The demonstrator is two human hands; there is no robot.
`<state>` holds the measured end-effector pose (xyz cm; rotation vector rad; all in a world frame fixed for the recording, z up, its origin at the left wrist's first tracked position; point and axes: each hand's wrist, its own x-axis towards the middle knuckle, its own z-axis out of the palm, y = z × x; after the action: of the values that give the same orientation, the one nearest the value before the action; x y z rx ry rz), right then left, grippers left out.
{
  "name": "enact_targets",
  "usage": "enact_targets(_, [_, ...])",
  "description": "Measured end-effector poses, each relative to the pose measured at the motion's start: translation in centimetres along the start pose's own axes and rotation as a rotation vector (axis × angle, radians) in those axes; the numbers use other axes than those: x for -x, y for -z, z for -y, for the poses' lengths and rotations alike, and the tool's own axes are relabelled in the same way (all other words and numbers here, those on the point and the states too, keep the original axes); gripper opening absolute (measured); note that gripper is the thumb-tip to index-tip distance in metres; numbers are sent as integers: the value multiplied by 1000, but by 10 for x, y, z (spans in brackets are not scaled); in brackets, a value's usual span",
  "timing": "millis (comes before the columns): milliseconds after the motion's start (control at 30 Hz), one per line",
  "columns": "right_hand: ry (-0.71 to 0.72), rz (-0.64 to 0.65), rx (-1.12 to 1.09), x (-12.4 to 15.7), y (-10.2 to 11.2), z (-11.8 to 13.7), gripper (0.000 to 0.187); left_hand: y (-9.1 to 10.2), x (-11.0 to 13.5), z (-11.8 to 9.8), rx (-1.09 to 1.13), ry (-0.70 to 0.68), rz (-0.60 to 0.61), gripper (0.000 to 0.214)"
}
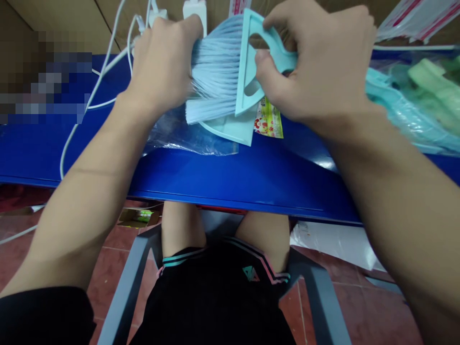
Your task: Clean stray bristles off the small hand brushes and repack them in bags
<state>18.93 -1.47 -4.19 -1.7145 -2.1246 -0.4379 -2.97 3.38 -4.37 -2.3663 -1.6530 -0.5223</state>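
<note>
A light blue hand brush [219, 62] is held sideways above the blue table, bristles to the left. My right hand [319, 62] is closed on its handle, with the thumb on the near side of the cut-out head. At the bristle tips, my left hand [163, 62] is closed around the ends; its fingers are mostly hidden. Beneath the brush lies a pale blue dustpan [233, 130], partly covered by the bristles. A yellow printed card [270, 120] shows beside it. Clear plastic wrapping [194, 142] is spread under the dustpan.
White cables [108, 62] and plugs run along the left of the blue table [223, 177]. More wrapped blue and green pieces [413, 105] lie at the right. Cardboard boxes stand behind. Below are a grey chair [125, 282] and a small open box [138, 218].
</note>
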Motion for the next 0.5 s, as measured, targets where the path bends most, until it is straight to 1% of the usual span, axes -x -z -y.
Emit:
enact_targets(100, [4,-17,-9,-1,-2,-2,49,2,0,-3,-52,17,34,37])
enact_targets(200, [11,-26,4,-1,-3,-3,50,2,-1,-3,-13,-5,15,33])
enact_targets(333, [30,-24,7,0,-5,-2,51,3,-2,-4,-29,36,28,31])
enact_targets(433, [43,-93,4,1,-8,-4,47,4,-2,-5,-19,52,28,27])
enact_targets(500, [84,-155,-12,1,-11,-7,46,5,-2,-6,-21,47,26,27])
